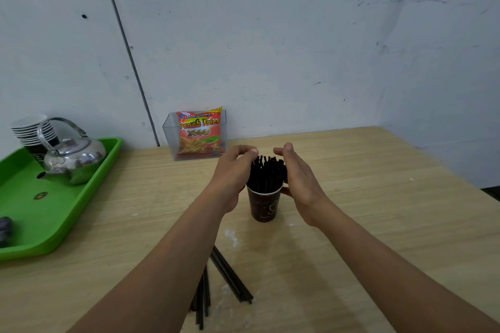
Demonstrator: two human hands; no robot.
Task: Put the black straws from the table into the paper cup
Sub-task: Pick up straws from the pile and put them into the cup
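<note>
Fingers (pixel 250 151) of the left hand (pixel 232 173) curl over the tops of the black straws (pixel 266 173) standing bunched in the paper cup (pixel 263 207); whether they pinch one I cannot tell. Right hand (pixel 303 184) fingers lie straight against the bunch's other side. Loose straws (pixel 230 274) lie on the desk (pixel 365 211) nearer the person. A green tray (pixel 40 224) with a kettle (pixel 73 157) sits far left.

Place: we take it for a plain drinks corner | signs: kettle (pixel 74 155), stacked cups (pixel 32 130) on green tray (pixel 40 224), snack packet (pixel 200 132)
</note>
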